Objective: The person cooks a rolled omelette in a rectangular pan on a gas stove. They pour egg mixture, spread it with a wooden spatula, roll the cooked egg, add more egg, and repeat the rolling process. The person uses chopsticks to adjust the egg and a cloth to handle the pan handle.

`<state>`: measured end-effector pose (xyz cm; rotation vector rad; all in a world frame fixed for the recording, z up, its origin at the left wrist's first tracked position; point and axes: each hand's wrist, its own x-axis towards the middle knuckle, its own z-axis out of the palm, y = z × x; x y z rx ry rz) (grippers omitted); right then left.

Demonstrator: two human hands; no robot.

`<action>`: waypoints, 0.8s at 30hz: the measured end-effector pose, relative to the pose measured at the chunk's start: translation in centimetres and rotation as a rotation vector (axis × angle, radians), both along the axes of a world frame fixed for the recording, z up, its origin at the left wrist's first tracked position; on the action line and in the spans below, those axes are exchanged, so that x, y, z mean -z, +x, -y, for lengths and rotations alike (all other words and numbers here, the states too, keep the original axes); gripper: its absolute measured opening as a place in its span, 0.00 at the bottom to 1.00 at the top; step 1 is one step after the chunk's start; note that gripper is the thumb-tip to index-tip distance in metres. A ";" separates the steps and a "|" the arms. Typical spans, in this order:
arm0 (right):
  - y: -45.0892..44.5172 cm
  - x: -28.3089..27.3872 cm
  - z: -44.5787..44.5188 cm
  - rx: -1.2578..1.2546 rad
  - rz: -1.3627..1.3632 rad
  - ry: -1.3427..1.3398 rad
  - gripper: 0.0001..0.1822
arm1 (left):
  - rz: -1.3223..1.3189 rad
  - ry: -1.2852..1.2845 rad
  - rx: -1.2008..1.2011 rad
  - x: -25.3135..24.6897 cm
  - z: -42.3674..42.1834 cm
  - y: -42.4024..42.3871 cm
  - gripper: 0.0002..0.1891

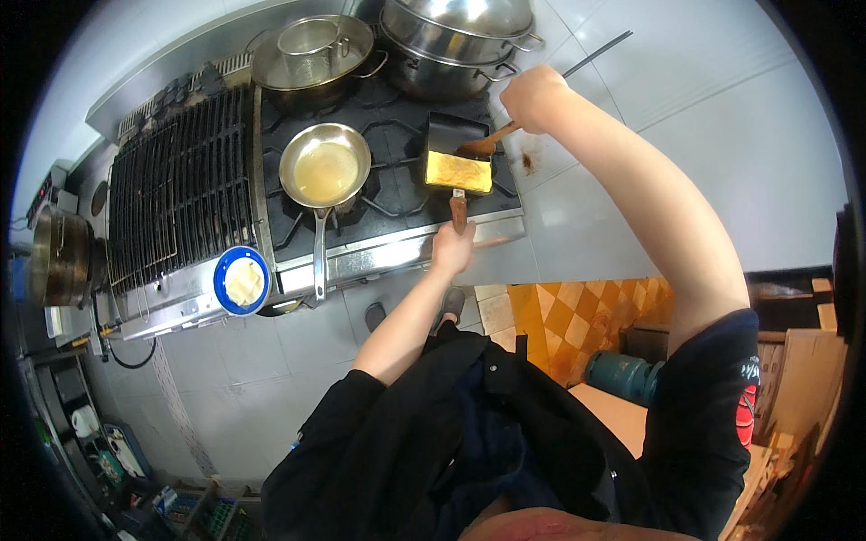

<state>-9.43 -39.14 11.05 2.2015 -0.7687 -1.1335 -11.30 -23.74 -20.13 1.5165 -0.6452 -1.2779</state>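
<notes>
My left hand [452,249] grips the wooden handle [459,211] of a rectangular omelette pan [450,128] on the right part of the stove. A browned yellow slab of rolled omelette [459,172] lies in the half of the pan near the handle. My right hand [534,100] is closed around a wooden spoon or spatula [482,147], whose head is inside the pan just behind the omelette. A pair of dark, thin sticks, apparently chopsticks [599,53], sticks out past the same hand.
A steel frying pan [326,169] with pale yellow liquid stands left of the omelette pan. Behind are a wide pan with a strainer [308,51] and a steamer pot [460,40]. A blue-rimmed bowl [242,280] holds pale pieces beside the grill [183,182].
</notes>
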 end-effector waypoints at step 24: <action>0.4 0.4 3.1 -0.091 -0.009 0.122 0.15 | 0.536 0.075 0.132 -0.6 -0.4 1.9 0.26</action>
